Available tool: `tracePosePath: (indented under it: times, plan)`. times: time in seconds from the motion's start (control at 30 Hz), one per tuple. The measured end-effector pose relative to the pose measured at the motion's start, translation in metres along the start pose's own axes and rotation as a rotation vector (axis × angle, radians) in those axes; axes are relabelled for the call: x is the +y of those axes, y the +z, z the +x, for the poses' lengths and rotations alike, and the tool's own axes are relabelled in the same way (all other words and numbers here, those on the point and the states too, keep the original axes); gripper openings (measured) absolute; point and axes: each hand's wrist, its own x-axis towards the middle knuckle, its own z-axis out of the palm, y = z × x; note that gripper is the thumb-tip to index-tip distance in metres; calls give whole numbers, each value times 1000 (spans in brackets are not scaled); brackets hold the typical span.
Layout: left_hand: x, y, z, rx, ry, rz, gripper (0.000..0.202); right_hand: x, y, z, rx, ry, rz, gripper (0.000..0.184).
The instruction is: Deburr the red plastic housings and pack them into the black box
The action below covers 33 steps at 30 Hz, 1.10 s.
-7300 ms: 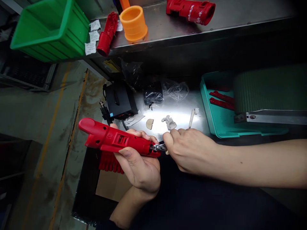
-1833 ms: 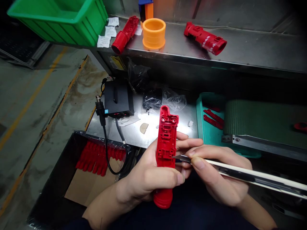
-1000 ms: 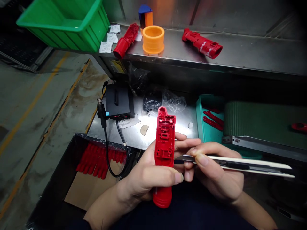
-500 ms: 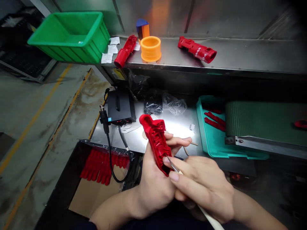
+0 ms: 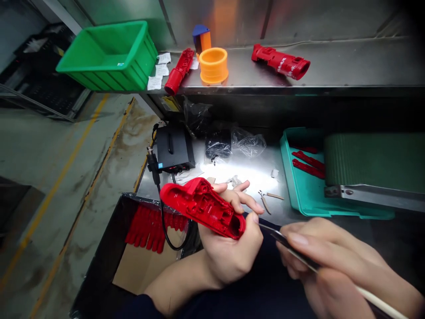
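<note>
The red plastic housing (image 5: pixel 202 206) lies tilted, open side up, in front of the steel bench (image 5: pixel 249 177), gripped from beneath by the left hand (image 5: pixel 229 248). The right hand (image 5: pixel 335 266) is closed around a slim knife (image 5: pixel 299 254), blade tip just beside the housing's near end. Small pliers (image 5: pixel 267 198) lie on the bench beside a teal tray (image 5: pixel 299 195).

Beyond the left hand (image 5: pixel 232 250) a steel table (image 5: pixel 252 177) catches a bright patch of white light. Above and behind the table runs a steel shelf (image 5: pixel 348 71), backed by a sheet-metal wall (image 5: pixel 299 17) that carries an orange reflection. Well to the left of the hand lies a stained grey concrete floor (image 5: pixel 33 146) crossed by yellow lines (image 5: pixel 61 177). To the hand's right and beyond it, a ribbed green conveyor belt (image 5: pixel 375 159) runs off toward the edge.
</note>
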Motion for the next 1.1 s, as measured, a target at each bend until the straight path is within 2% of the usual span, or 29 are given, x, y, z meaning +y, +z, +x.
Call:
tracePosePath:
  times: [0.1, 0.27, 0.4, 0.5, 0.77, 0.97, 1.1]
  plan:
    - [0, -1, 0, -15, 72, 37, 56, -5, 6, 18, -44, -70, 31, 47]
    - [2, -1, -2, 12, 79, 94, 65, -5, 16, 24, 25, 168, 228, 29]
    - [-1, -4, -7, 41, 105, 183, 71, -3, 19, 18, 37, 217, 314, 21]
    - [-4, -7, -11, 30, 112, 236, 76, -3, 17, 17, 9, 234, 307, 24]
    - [-5, -5, -13, 24, 104, 290, 69, -5, 10, 17, -26, 250, 231, 20]
    - [1, 1, -8, 15, 112, 219, 68, -7, 8, 20, -42, 260, 233, 15]
    - [4, 3, -5, 49, 74, 148, 68, -7, 8, 22, -34, 281, 258, 12]
